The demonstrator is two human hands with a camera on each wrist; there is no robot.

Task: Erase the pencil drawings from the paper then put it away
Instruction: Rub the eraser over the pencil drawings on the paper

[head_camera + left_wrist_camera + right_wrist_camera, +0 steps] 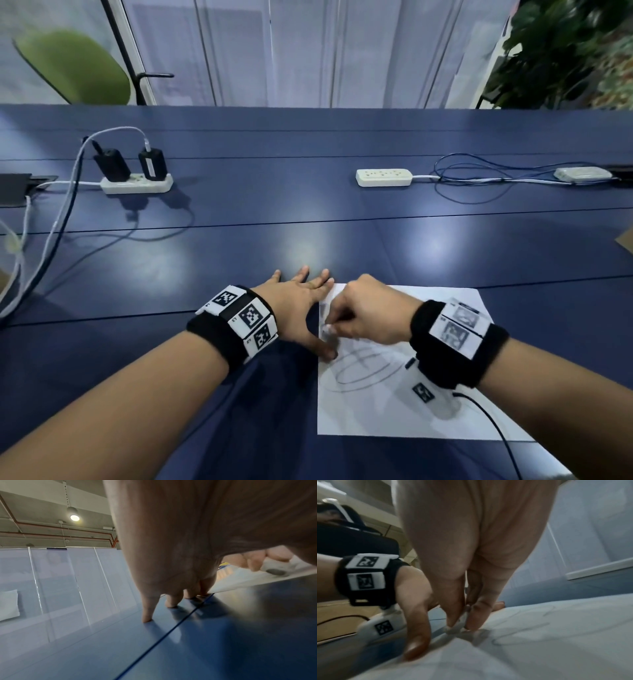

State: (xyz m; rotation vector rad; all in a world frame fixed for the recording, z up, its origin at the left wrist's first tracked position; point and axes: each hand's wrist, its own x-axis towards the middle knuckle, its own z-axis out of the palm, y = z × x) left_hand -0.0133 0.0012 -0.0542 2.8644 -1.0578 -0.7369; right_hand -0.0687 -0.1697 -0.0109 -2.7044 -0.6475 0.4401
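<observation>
A white rectangular sheet of paper (394,411) is observed lying flat on the dark blue table (308,222), at its near edge and right of centre. Grey pencil loops (363,373) are seen on the sheet's middle area.

The left hand (301,308) is laid palm down, fingers straight and spread. Its fingertips (147,619) are planted on the table surface just beyond the sheet's far left corner, and the farthest fingers are seen touching that corner. Its thumb (418,646) is pressed flat on the sheet's left edge. The left grip is thus wide and holds nothing; the sheet is merely pinned. The forearm is extended from the lower left, with a black wristband carrying white marker tiles (246,318).

The right hand (370,315) is curled into a loose fist above the sheet's upper left area, wrist raised, knuckles upward. A small white eraser with a grey, soiled tip (274,569) is pinched between its thumb and fingers, and the tip is set against the paper close to the left thumb. In the right wrist view the eraser (458,626) is blurred. The right grip is narrow and closed round the eraser.

Farther back on the table, a white power strip with two black adapters (137,181) is noted at the left, and a second white power strip (383,177) at the right, both well apart from the sheet.
</observation>
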